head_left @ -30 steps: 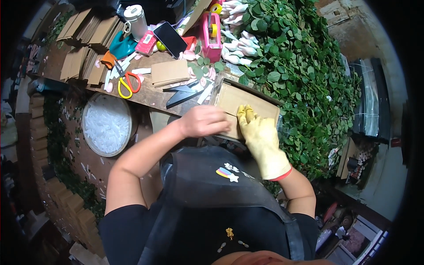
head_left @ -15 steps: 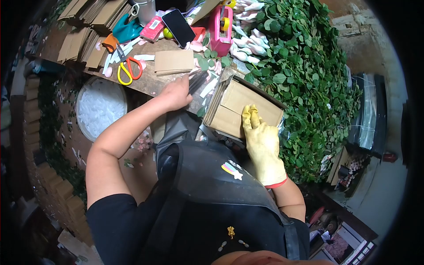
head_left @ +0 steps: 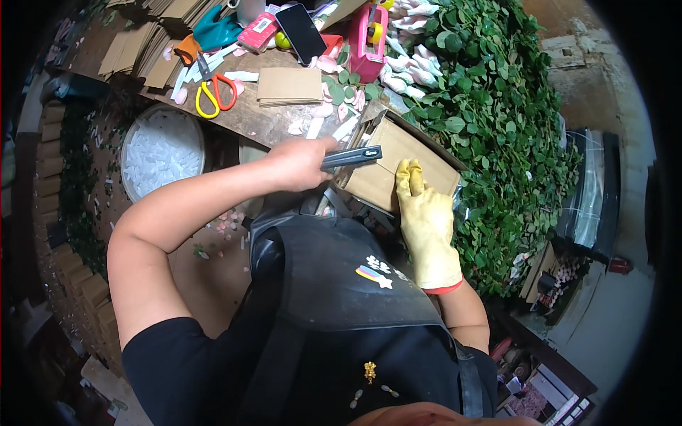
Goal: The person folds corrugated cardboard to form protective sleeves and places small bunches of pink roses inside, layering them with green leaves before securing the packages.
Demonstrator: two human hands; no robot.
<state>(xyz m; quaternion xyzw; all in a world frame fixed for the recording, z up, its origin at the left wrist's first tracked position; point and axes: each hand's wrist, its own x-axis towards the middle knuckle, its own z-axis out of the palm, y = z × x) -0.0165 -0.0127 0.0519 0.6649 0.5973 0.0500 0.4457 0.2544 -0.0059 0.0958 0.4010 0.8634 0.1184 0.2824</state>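
My bare left hand (head_left: 302, 165) is closed around a dark stapler (head_left: 353, 156), whose front end reaches over the left part of a folded brown cardboard wrap (head_left: 426, 148). The wrap lies at the table's front edge, with a dark raised border along its far side. My right hand (head_left: 428, 224) wears a yellow rubber glove with a red cuff. Its fingers are stretched out and rest on the cardboard, pressing it from above. What lies beneath the cardboard is hidden.
A stack of cardboard sheets (head_left: 289, 86), scissors (head_left: 216, 94), a phone (head_left: 301, 34) and a pink tape dispenser (head_left: 365, 42) lie on the table. Leafy stems (head_left: 490, 142) are heaped at the right. A tub of white pieces (head_left: 162, 155) stands below left.
My left hand has moved right and nearer, bringing the stapler from beside the cardboard to above its left part. My gloved right hand stays on the cardboard. The view has shifted slightly.
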